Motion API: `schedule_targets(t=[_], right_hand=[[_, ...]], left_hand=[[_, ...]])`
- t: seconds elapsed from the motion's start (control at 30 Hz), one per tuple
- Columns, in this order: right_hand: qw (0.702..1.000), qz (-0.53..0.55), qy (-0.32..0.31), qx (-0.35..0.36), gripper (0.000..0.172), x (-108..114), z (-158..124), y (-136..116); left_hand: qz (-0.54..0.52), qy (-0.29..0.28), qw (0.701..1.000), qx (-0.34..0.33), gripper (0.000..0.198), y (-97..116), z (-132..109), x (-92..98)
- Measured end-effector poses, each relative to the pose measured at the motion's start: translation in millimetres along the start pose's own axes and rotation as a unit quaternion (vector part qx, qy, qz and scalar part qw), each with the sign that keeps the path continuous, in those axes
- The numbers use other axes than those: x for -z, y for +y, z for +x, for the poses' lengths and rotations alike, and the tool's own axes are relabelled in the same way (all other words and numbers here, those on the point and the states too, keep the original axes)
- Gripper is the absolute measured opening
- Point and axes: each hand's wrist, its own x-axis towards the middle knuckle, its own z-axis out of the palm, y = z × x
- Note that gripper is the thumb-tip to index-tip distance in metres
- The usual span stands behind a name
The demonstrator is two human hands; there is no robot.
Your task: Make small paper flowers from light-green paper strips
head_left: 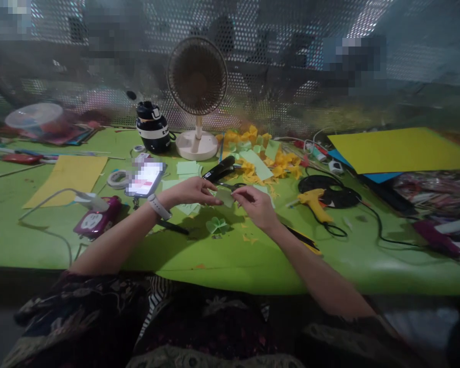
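Both hands meet over the middle of the green table point(230, 260). My left hand point(191, 192), with a white watch on its wrist, pinches the left edge of a small pale green paper piece point(225, 197). My right hand point(256, 206) pinches the same piece from the right. A folded green paper flower point(217, 225) lies on the table just below the hands. More pale green paper squares point(188, 167) lie behind the left hand, next to a black stapler point(219, 169).
A phone point(145, 179), tape roll point(117, 179) and pink power strip point(97, 217) lie left. A small fan point(197, 92) and black bottle point(152, 127) stand behind. Yellow paper flowers point(260, 153), a yellow glue gun point(314, 203) with cable and a yellow sheet point(398, 149) are right.
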Motion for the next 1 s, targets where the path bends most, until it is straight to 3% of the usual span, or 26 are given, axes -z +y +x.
schedule_targets(t=[0.1, 0.17, 0.3, 0.37, 0.47, 0.53, 0.63, 0.73, 0.8, 0.87, 1.0], right_hand=[[1.000, 0.009, 0.020, 0.009, 0.024, 2, 1, 0], [0.999, 0.011, 0.038, 0.006, 0.026, 6, 3, 0], [0.998, 0.016, 0.060, -0.010, 0.030, 17, 8, -3], [0.998, 0.026, 0.061, -0.015, 0.030, 19, 10, -5], [0.998, 0.042, 0.048, -0.019, 0.027, 16, 13, -5], [0.999, 0.040, 0.014, -0.017, 0.024, 12, 14, -5], [0.999, 0.018, -0.032, -0.021, 0.022, 10, 18, -5], [0.994, -0.102, -0.003, -0.040, 0.022, 19, 26, -3], [0.966, -0.251, -0.014, -0.064, 0.024, 25, 31, 1], [0.924, -0.366, -0.070, -0.090, 0.025, 27, 35, 6], [0.876, -0.445, -0.147, -0.109, 0.026, 20, 38, 12]], left_hand=[[-0.084, 0.026, 0.995, 0.053, 0.055, 3, 1, -1.7], [-0.123, 0.069, 0.989, 0.052, 0.064, 2, 3, -1.2], [-0.114, 0.212, 0.968, 0.067, 0.040, -4, 4, 0.1], [-0.120, 0.192, 0.970, 0.090, 0.040, -5, 1, -1.2], [-0.173, 0.069, 0.979, 0.083, 0.044, -6, -6, -7.7], [-0.198, 0.036, 0.977, 0.065, 0.036, -6, -10, -13.8], [-0.225, 0.054, 0.970, 0.068, 0.027, -10, -11, -21.4], [-0.253, 0.086, 0.960, 0.087, 0.024, -15, -11, -24.6], [-0.278, 0.107, 0.949, 0.101, 0.024, -17, -12, -25.3], [-0.303, 0.122, 0.938, 0.112, 0.026, -16, -13, -25.8], [-0.318, 0.120, 0.930, 0.138, 0.028, -14, -15, -27.5]])
